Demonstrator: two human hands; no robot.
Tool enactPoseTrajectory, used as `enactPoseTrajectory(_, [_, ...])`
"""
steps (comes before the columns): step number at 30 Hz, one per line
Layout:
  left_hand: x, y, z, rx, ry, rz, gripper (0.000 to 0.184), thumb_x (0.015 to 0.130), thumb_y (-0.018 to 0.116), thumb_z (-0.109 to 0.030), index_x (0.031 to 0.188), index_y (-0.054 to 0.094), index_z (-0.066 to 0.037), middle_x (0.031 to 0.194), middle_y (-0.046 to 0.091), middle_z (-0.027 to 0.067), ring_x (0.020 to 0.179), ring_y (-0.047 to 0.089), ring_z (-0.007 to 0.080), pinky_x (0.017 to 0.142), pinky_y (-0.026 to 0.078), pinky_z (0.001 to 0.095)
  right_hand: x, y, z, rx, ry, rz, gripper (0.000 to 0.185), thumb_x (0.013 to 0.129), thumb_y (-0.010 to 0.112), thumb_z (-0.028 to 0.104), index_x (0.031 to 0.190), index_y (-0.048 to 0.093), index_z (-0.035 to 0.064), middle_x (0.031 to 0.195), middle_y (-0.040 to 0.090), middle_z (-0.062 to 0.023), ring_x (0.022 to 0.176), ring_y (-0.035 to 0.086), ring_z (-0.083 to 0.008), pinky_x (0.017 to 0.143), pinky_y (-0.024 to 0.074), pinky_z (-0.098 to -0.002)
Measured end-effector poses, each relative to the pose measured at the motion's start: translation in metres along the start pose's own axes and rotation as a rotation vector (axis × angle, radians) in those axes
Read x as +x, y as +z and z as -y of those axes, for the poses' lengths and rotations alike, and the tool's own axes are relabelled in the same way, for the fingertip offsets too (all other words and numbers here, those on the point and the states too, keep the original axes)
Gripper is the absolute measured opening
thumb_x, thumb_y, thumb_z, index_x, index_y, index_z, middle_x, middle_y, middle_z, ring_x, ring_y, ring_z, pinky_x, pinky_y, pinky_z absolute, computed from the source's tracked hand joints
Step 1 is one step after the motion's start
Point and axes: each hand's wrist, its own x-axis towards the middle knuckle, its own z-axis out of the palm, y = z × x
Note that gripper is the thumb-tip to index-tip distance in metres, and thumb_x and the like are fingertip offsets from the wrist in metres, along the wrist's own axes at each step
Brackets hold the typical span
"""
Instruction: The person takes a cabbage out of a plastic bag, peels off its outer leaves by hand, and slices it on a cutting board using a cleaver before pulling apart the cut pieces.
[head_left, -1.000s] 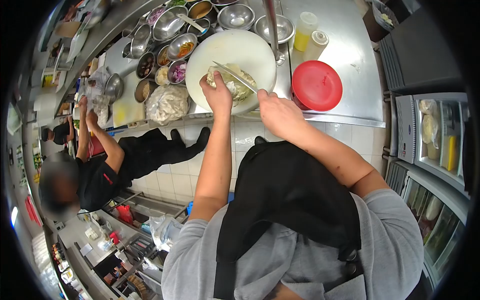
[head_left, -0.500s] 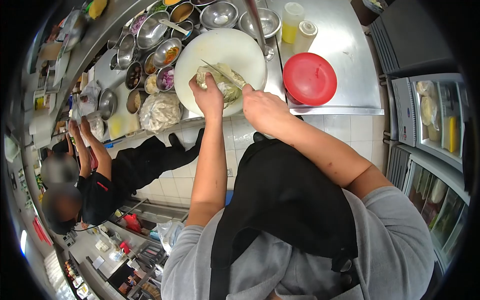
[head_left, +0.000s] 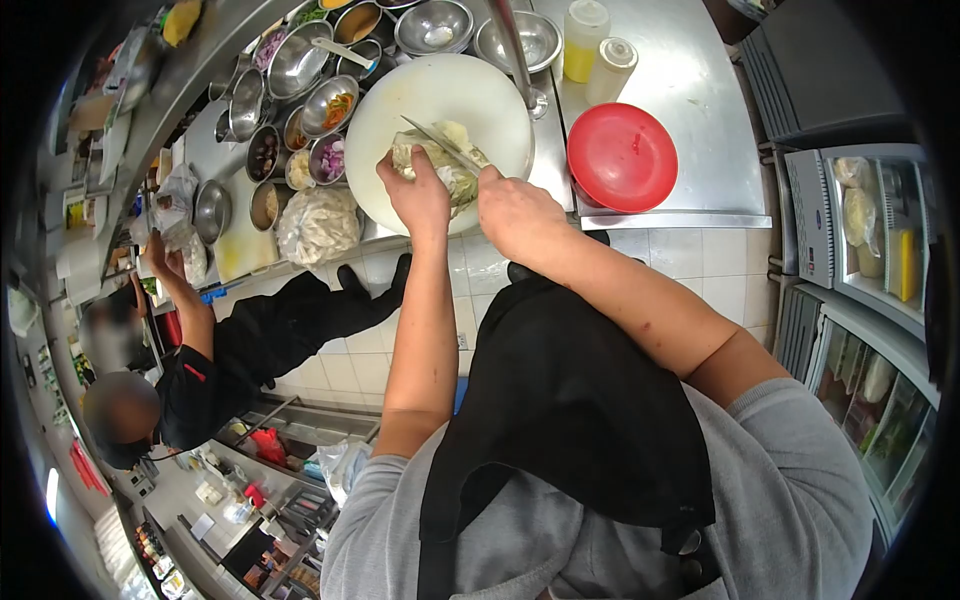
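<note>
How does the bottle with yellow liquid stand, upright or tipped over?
Upright: the bottle rests base-down on the steel counter, with its pale cap uppermost and the yellow liquid in its lower part.

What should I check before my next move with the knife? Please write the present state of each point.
1. Right hand holds the knife: ok.
2. Pale food lies on the round board: ok.
3. Left hand well away from the blade: not ok, the thumb looks close.
4. Board does not slip: cannot tell.
5. Red plate off the board: ok.
</note>
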Motion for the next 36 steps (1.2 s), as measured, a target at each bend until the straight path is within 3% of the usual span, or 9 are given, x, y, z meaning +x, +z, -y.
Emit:
enactPoseTrajectory(10, [0.007, 0.001, -0.002, 0.025, -0.02, 0.001, 0.054, 0.101, 0.062, -0.03, 0.136, 0.048, 0.009, 0.133, 0.061, 0.0298, 0.123, 0.059, 0.0417, 0.108, 0.043, 0.0436, 0.027, 0.016, -0.007, -0.008, -0.013, -0.044, 0.022, 0.095, 0.05, 0.005, 0.112, 0.053, -0.0081, 0.099, 0.073, -0.0309, 0.094, 0.074, -0.0437, 0.08, 0.0594, -0.0503])
enactPoseTrajectory(15, [0.01, -0.003, 0.01, 0.039, -0.04, -0.048, 0.052, 0.101, 0.063, -0.029, 0.134, 0.05, 0.008, 0.13, 0.062, 0.03, 0.121, 0.06, 0.0411, 0.109, 0.042, 0.0432, 0.046, 0.023, -0.01, 0.027, 0.053, 0.05, 0.034, 0.095, 0.053, 0.007, 0.123, 0.053, -0.0122, 0.112, 0.073, -0.0294, 0.107, 0.073, -0.0397, 0.09, 0.0591, -0.0473])
enactPoseTrajectory(18, [0.014, -0.021, 0.015, -0.016, -0.028, -0.025, 0.054, 0.1, 0.065, -0.029, 0.137, 0.047, 0.006, 0.129, 0.063, 0.0279, 0.113, 0.065, 0.0385, 0.096, 0.052, 0.0441, 0.048, 0.017, -0.012, -0.042, 0.027, 0.076, 0.036, 0.094, 0.055, 0.005, 0.126, 0.053, -0.0122, 0.116, 0.072, -0.0288, 0.109, 0.073, -0.04, 0.091, 0.0588, -0.0463])
enactPoseTrajectory(20, [0.007, -0.043, 0.001, -0.273, -0.494, 0.096, 0.059, 0.098, 0.067, -0.029, 0.141, 0.044, 0.003, 0.13, 0.063, 0.0251, 0.105, 0.07, 0.0352, 0.077, 0.062, 0.0445, 0.053, 0.014, -0.012, -0.091, 0.016, 0.096, 0.037, 0.094, 0.055, 0.004, 0.127, 0.053, -0.0124, 0.118, 0.072, -0.0291, 0.11, 0.072, -0.0402, 0.091, 0.0587, -0.0459])
enactPoseTrajectory(21, [0.007, -0.049, 0.0, -0.284, -0.491, 0.081, 0.059, 0.098, 0.067, -0.029, 0.141, 0.044, 0.003, 0.13, 0.063, 0.0251, 0.105, 0.07, 0.0352, 0.077, 0.062, 0.0445, 0.055, 0.013, -0.013, -0.133, 0.018, 0.121, 0.039, 0.094, 0.056, 0.003, 0.129, 0.053, -0.0126, 0.12, 0.071, -0.0295, 0.111, 0.072, -0.0403, 0.092, 0.0587, -0.0456])
enactPoseTrajectory(23, [0.007, -0.061, 0.001, -0.357, -0.642, 0.144, 0.064, 0.096, 0.07, -0.028, 0.145, 0.04, 0.0, 0.13, 0.063, 0.0232, 0.099, 0.074, 0.0326, 0.061, 0.066, 0.0439, 0.057, 0.011, -0.013, -0.173, -0.014, 0.133, 0.039, 0.094, 0.056, 0.003, 0.129, 0.053, -0.0125, 0.122, 0.07, -0.0299, 0.113, 0.071, -0.0408, 0.093, 0.0583, -0.0455])
enactPoseTrajectory(24, [0.009, -0.062, 0.008, -0.362, -0.657, 0.148, 0.069, 0.093, 0.074, -0.023, 0.147, 0.039, 0.0, 0.127, 0.064, 0.0232, 0.097, 0.074, 0.0342, 0.064, 0.068, 0.0485, 0.058, 0.009, -0.013, -0.202, -0.032, 0.143, 0.039, 0.093, 0.056, 0.002, 0.13, 0.053, -0.0125, 0.124, 0.069, -0.0304, 0.114, 0.07, -0.0413, 0.094, 0.0579, -0.0454])
enactPoseTrajectory(31, [0.042, -0.069, 0.037, -0.361, -0.58, 0.222, 0.067, 0.085, 0.079, -0.012, 0.143, 0.047, 0.003, 0.117, 0.068, 0.021, 0.092, 0.075, 0.0321, 0.061, 0.067, 0.0461, 0.05, -0.005, -0.007, -0.114, 0.015, 0.087, 0.039, 0.094, 0.054, 0.003, 0.13, 0.055, -0.0106, 0.125, 0.068, -0.0326, 0.118, 0.068, -0.0433, 0.099, 0.0552, -0.0465])
enactPoseTrajectory(36, [0.09, -0.09, 0.051, -0.233, -0.455, 0.26, 0.072, 0.084, 0.082, -0.014, 0.148, 0.051, -0.008, 0.124, 0.069, 0.0146, 0.098, 0.072, 0.0291, 0.071, 0.062, 0.047, 0.035, -0.022, -0.009, 0.043, 0.01, -0.029, 0.032, 0.093, 0.048, 0.001, 0.121, 0.056, -0.0115, 0.114, 0.068, -0.0384, 0.113, 0.068, -0.048, 0.097, 0.0556, -0.0502])
